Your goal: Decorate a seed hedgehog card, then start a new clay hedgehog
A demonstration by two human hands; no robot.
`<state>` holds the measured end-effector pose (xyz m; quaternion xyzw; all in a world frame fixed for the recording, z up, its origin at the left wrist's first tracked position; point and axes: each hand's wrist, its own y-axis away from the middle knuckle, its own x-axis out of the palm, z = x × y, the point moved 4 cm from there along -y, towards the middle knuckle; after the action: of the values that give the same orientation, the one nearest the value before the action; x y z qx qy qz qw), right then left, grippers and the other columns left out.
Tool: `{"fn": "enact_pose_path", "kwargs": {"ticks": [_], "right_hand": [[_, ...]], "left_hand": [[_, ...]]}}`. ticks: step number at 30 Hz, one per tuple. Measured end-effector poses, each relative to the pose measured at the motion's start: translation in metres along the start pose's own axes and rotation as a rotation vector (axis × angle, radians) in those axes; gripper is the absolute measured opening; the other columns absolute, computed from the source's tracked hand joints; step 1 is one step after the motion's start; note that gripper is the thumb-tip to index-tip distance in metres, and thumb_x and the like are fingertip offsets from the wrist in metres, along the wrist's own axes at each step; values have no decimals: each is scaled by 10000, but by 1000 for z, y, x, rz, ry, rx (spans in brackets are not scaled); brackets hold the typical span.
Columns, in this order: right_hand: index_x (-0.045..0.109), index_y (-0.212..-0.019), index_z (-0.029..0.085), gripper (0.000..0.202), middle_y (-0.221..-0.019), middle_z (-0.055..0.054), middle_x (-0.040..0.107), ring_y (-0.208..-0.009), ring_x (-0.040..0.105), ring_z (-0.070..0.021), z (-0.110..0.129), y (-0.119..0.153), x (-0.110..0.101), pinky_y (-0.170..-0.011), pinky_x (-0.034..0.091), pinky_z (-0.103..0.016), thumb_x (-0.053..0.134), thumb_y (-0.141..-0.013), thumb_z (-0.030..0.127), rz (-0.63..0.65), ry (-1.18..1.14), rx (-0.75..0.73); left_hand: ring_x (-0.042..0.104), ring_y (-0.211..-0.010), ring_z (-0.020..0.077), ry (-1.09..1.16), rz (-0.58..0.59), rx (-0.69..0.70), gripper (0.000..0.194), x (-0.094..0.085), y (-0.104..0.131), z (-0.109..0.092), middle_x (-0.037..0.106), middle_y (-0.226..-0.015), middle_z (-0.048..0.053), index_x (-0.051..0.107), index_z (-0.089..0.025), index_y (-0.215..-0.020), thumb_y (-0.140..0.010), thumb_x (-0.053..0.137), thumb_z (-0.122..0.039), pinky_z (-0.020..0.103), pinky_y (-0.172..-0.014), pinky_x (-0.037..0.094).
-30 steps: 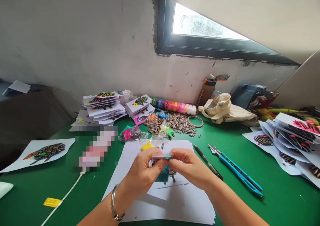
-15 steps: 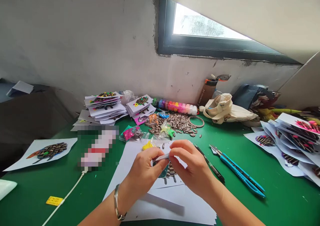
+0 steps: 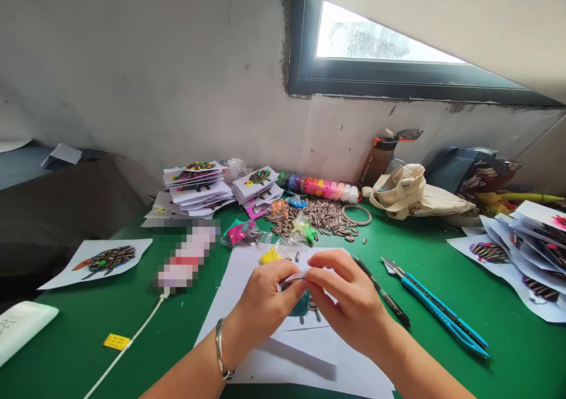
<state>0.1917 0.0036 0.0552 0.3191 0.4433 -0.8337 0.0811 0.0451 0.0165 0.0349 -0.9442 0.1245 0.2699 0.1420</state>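
Note:
My left hand (image 3: 276, 290), with a silver bracelet at the wrist, pinches a small plastic bag of teal clay (image 3: 300, 307) between thumb and fingers. From the other side my right hand (image 3: 342, 287) has thumb and fingers closed at the bag's upper edge. The bag hangs above a stack of white paper (image 3: 260, 363). Partly hidden under the hands is a picture made of sunflower seeds (image 3: 315, 315) on the top sheet. A bag of yellow clay (image 3: 269, 256) lies just beyond my left hand, and a single seed (image 3: 297, 256) lies near the fingertips.
Behind the paper are a heap of sunflower seeds (image 3: 327, 216), a roll of tape (image 3: 357, 214) and bagged clay (image 3: 241, 232). A pen (image 3: 384, 296) and a blue craft knife (image 3: 442, 313), blade exposed, lie right. Seed pictures (image 3: 197, 190) are piled left; a white cable (image 3: 132, 343) crosses the table.
The whole view has shifted, so things on the table appear farther right. Both hands stay at the bag of teal clay, with only slight finger movement.

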Motion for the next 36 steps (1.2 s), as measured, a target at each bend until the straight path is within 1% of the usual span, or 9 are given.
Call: {"fn": "enact_pose_path", "kwargs": {"ticks": [4,9,13,17,21,24,31,33,36], "right_hand": [[608,-910,180,136,-935,-80,592,-869,525,-186,-6,0,3,-755,441,-337,528,-870,78,28,-10,65],[598,-840,191,124,-885,-45,607,-828,535,-157,-19,3,5,-731,437,-288,501,-899,140,61,-140,248],[566,-760,194,145,-759,-3,576,-728,517,-133,-25,2,3,-662,413,-256,513,-895,200,106,-264,441],[582,-764,190,154,-742,3,565,-700,510,-135,-27,3,4,-631,408,-252,523,-884,265,219,-381,585],[623,-782,188,158,-757,-3,589,-710,516,-141,-31,7,10,-636,408,-254,539,-867,292,298,-430,638],[647,-758,186,196,-735,-5,603,-702,515,-140,-31,9,13,-636,401,-254,531,-868,299,337,-423,640],[570,-698,170,201,-676,12,550,-640,464,-122,-29,8,12,-577,362,-246,574,-833,320,288,-453,711],[529,-672,168,239,-654,22,511,-616,428,-111,-30,8,13,-548,334,-238,608,-813,345,280,-524,752],[496,-671,168,303,-622,40,457,-580,370,-93,-31,10,18,-513,281,-225,670,-769,395,302,-737,820]], "left_hand": [[506,-623,133,-15,-13,28,271,0,1,0,607,-661,2,659,-179,-724,-885,533,-357,238,-598,404],[537,-644,147,40,-7,32,226,1,0,1,627,-671,12,691,-191,-760,-859,566,-352,249,-625,436],[551,-685,159,186,26,-33,247,1,-2,3,643,-719,33,698,-176,-811,-858,565,-378,258,-634,438],[506,-635,133,259,69,-111,255,1,-2,4,615,-676,18,681,-152,-729,-836,589,-365,243,-589,408],[471,-603,114,238,71,-129,211,-1,-2,1,575,-611,-2,655,-144,-639,-792,608,-282,232,-569,374],[446,-578,105,246,93,-169,187,-1,-3,2,547,-583,-10,652,-138,-633,-770,612,-258,227,-540,348],[390,-552,94,386,132,-189,292,0,-2,10,489,-586,-20,643,-134,-669,-776,653,-405,230,-504,313],[380,-553,93,393,132,-188,310,0,-3,10,476,-588,-21,650,-135,-675,-782,649,-427,228,-499,309],[408,-589,108,412,149,-192,334,-1,-5,8,502,-616,0,666,-132,-681,-773,653,-453,232,-515,335]]}}
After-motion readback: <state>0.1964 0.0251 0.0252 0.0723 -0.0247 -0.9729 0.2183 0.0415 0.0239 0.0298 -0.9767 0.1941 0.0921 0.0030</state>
